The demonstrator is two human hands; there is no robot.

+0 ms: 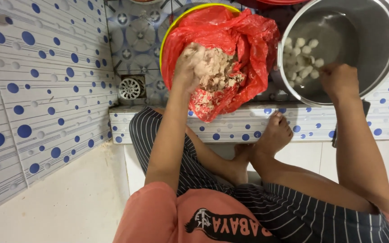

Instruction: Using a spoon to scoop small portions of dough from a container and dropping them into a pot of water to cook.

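Striped-fabric knees nearest, the person sitting on the floor, one foot (pixel 273 135) resting against the tiled ledge (pixel 248 123). Left hand (pixel 186 67) is digging into the pale paste (pixel 214 74) in the red bag (pixel 230 31), grip closing on a lump. Right hand (pixel 338 78) is reaching into the steel pot (pixel 379 49), grip state hidden. A couple dozen white balls (pixel 302 60) are floating there; plenty of paste is left. Floor drain (pixel 129 88) beyond, nothing blocking.
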